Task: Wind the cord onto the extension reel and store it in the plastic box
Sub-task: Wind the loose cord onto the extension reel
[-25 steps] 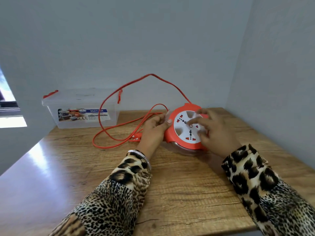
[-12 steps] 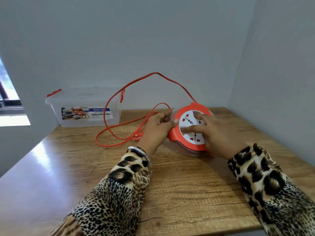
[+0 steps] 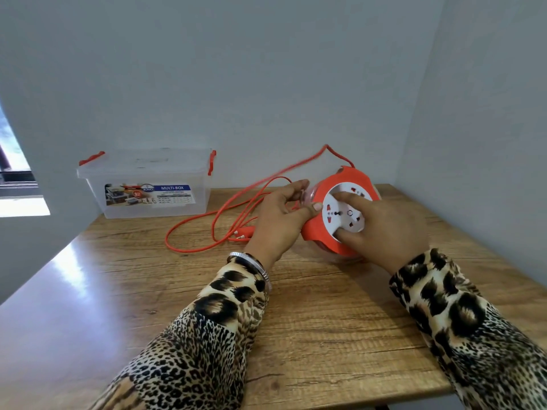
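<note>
An orange extension reel [image 3: 319, 232] with a white socket face stands tilted on the wooden table [image 3: 310, 321] at the back right. My left hand [image 3: 278, 220] grips its left rim, thumb on the orange edge. My right hand [image 3: 384, 229] presses fingers on the white socket face. The orange cord [image 3: 207, 214] loops loosely on the table to the left and arcs up behind the reel. Its plug [image 3: 244, 233] lies by my left hand. The clear plastic box [image 3: 148, 184] with orange latches sits lidded at the back left.
Grey walls close the table at the back and on the right. A bright window [image 3: 17, 184] is at the far left. The table's front edge runs near my right sleeve.
The tall cord arc behind the reel has dropped lower and shortened. My right hand has turned on the socket face. The loops on the table have shifted slightly.
</note>
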`<state>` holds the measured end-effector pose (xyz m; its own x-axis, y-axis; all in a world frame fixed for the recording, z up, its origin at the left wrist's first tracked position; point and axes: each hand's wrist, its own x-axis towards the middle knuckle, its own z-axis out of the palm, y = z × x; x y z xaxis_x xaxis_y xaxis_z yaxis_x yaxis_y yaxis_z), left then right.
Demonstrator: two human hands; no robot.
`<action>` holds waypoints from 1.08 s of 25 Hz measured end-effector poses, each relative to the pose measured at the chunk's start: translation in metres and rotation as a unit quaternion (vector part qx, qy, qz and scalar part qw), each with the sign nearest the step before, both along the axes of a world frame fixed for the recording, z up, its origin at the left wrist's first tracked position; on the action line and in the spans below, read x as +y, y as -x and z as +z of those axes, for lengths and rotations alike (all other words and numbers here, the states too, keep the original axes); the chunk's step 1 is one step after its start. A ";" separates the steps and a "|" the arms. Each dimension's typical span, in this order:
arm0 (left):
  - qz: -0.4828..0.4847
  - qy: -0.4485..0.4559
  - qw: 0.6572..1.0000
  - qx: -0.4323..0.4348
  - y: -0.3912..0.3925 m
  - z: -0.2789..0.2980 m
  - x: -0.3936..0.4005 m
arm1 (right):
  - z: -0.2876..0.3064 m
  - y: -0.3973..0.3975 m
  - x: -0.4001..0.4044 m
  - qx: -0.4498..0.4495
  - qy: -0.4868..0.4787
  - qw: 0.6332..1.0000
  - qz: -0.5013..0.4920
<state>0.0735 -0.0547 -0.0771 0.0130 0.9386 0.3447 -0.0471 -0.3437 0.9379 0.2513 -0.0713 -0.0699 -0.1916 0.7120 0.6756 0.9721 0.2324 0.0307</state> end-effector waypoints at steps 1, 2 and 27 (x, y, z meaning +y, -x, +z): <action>0.000 -0.012 1.000 0.002 -0.002 0.000 -0.001 | -0.001 0.002 0.000 0.045 -0.003 0.999 -0.012; 0.001 -0.024 1.000 0.005 -0.005 0.000 -0.003 | -0.002 0.002 0.001 0.092 0.005 0.995 -0.022; -0.197 0.063 0.875 0.438 0.002 0.013 -0.036 | -0.002 -0.034 0.025 0.617 0.165 0.767 0.060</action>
<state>0.0715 -0.0908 -0.0641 0.5513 0.8317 -0.0653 0.6166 -0.3535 0.7035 0.2853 -0.0465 -0.0721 0.3719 0.9102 0.1824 0.1843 0.1202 -0.9755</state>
